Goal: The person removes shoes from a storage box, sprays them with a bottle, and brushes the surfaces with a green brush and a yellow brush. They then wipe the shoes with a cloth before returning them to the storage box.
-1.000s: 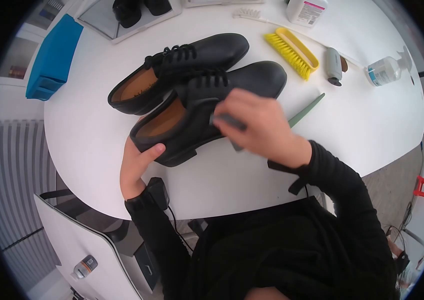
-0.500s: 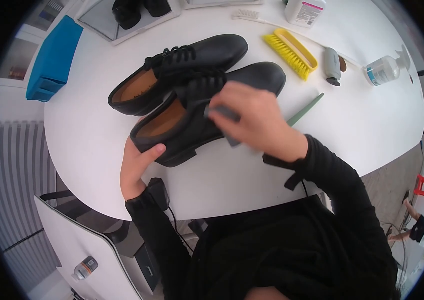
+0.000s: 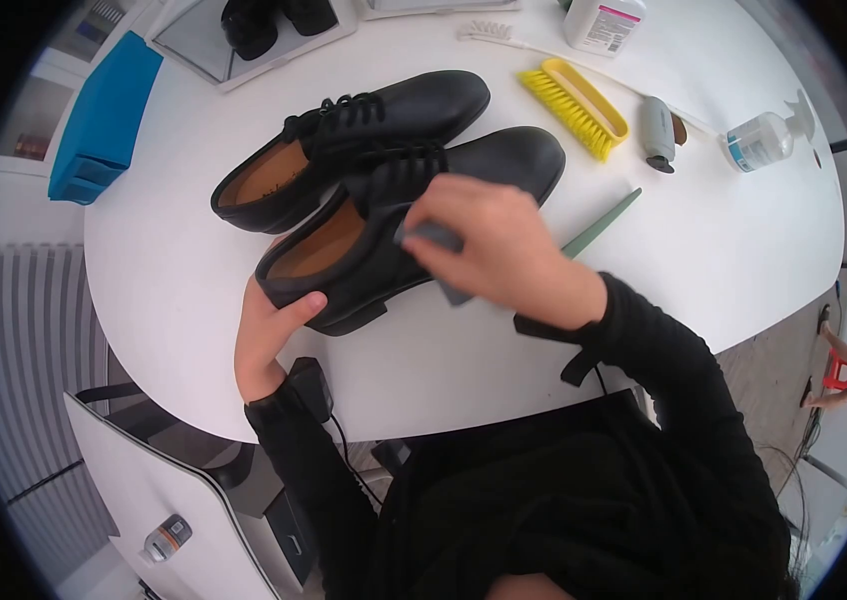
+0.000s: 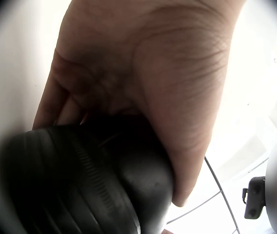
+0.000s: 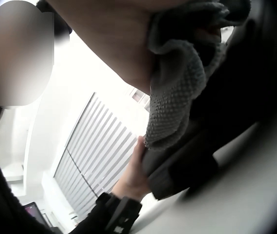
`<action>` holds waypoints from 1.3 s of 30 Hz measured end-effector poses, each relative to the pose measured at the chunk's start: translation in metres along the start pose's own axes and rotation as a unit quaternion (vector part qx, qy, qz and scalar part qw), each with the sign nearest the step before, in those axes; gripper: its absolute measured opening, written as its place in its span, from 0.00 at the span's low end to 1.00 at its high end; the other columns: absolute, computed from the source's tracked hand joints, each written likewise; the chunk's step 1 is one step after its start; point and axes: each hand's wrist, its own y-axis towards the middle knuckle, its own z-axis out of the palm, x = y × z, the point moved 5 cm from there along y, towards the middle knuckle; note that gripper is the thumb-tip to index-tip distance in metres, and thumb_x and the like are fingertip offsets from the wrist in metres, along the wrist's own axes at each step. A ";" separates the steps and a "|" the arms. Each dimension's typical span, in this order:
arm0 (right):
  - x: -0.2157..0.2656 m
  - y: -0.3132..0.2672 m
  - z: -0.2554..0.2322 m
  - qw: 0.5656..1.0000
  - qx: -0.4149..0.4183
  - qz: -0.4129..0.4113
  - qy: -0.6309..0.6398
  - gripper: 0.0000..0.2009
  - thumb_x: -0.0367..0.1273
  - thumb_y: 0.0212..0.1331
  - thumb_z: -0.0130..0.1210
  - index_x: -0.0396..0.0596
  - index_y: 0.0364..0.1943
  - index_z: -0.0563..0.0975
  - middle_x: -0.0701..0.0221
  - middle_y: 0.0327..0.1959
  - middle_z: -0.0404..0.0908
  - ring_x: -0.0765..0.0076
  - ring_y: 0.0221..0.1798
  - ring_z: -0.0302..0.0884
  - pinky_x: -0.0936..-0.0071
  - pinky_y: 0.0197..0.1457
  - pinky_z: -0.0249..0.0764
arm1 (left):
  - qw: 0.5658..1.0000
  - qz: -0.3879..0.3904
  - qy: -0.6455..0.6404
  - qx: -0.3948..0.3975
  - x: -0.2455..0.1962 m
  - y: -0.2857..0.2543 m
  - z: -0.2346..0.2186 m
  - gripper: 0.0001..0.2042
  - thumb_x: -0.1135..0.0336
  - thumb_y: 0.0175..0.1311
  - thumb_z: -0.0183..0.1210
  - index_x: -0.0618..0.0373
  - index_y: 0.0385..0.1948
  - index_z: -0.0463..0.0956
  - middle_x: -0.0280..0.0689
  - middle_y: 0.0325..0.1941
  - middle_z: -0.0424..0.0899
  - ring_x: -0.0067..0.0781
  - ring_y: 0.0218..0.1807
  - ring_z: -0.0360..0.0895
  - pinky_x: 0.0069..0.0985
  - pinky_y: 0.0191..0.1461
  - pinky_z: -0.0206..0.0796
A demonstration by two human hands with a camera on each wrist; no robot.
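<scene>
Two black lace-up leather shoes lie side by side in the head view. My left hand [image 3: 266,330] grips the nearer shoe [image 3: 519,165] round its heel, thumb on the side facing me. The left wrist view shows the black heel [image 4: 80,180] close up against the palm. My right hand [image 3: 504,245] pinches a folded grey cloth [image 3: 435,236] against the side of that shoe, below the laces. In the right wrist view, the textured cloth [image 5: 175,97] hangs from the fingers over the shoe. The farther shoe [image 3: 434,105] lies just beyond, untouched by either hand.
To the right are a yellow brush [image 3: 576,108], a green stick-like tool [image 3: 604,220], a grey tube [image 3: 658,133], a spray bottle [image 3: 759,142] and a white bottle [image 3: 604,25]. A blue box [image 3: 109,115] stands left. Behind lies a mirror-like tray [image 3: 209,45].
My right hand has shifted slightly left along the shoe's side with the cloth. My left hand keeps its grip on the heel. A person has come into view at the far right.
</scene>
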 end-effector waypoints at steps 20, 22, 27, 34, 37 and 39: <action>0.023 -0.007 0.013 0.994 0.084 -0.055 0.035 0.07 0.30 0.49 0.63 0.47 0.31 0.77 0.69 0.29 0.74 0.61 0.30 0.77 0.69 0.30 0.73 | 1.000 0.008 0.002 0.029 -0.004 0.002 0.002 0.37 0.62 0.41 0.72 0.67 0.57 0.68 0.38 0.51 0.78 0.27 0.54 0.72 0.24 0.60 0.61; 0.010 0.004 -0.014 0.998 -0.010 -0.019 0.051 0.07 0.29 0.48 0.63 0.45 0.31 0.78 0.67 0.27 0.77 0.57 0.31 0.77 0.68 0.33 0.73 | 1.000 0.012 -0.003 0.019 -0.003 0.000 0.004 0.37 0.63 0.39 0.72 0.66 0.57 0.68 0.37 0.50 0.78 0.28 0.53 0.73 0.23 0.59 0.61; -0.046 -0.001 -0.039 0.997 -0.040 0.038 -0.049 0.06 0.32 0.48 0.62 0.48 0.30 0.78 0.68 0.31 0.79 0.55 0.33 0.78 0.65 0.36 0.74 | 0.999 0.022 0.008 0.030 -0.007 0.003 0.006 0.37 0.64 0.37 0.72 0.66 0.56 0.69 0.37 0.49 0.79 0.28 0.52 0.74 0.23 0.59 0.62; -0.057 0.003 -0.045 0.994 -0.033 0.070 -0.077 0.07 0.29 0.49 0.62 0.42 0.30 0.78 0.63 0.30 0.79 0.53 0.35 0.78 0.68 0.40 0.73 | 0.999 0.020 0.021 0.044 -0.005 0.004 0.006 0.38 0.64 0.35 0.73 0.66 0.56 0.70 0.37 0.49 0.80 0.28 0.52 0.74 0.24 0.59 0.62; -0.046 0.006 -0.040 0.998 0.032 0.035 -0.037 0.06 0.29 0.49 0.61 0.42 0.31 0.78 0.63 0.30 0.79 0.54 0.35 0.78 0.68 0.40 0.73 | 0.999 0.021 0.023 0.041 -0.006 0.004 0.005 0.38 0.64 0.35 0.73 0.66 0.56 0.70 0.37 0.49 0.80 0.28 0.52 0.74 0.24 0.59 0.62; -0.052 0.010 -0.041 0.996 0.054 0.056 -0.044 0.06 0.29 0.50 0.61 0.42 0.31 0.78 0.63 0.30 0.79 0.54 0.36 0.78 0.68 0.40 0.73 | 0.999 0.020 0.016 0.038 -0.006 0.004 0.006 0.39 0.64 0.35 0.74 0.66 0.56 0.70 0.37 0.49 0.79 0.28 0.53 0.74 0.24 0.59 0.62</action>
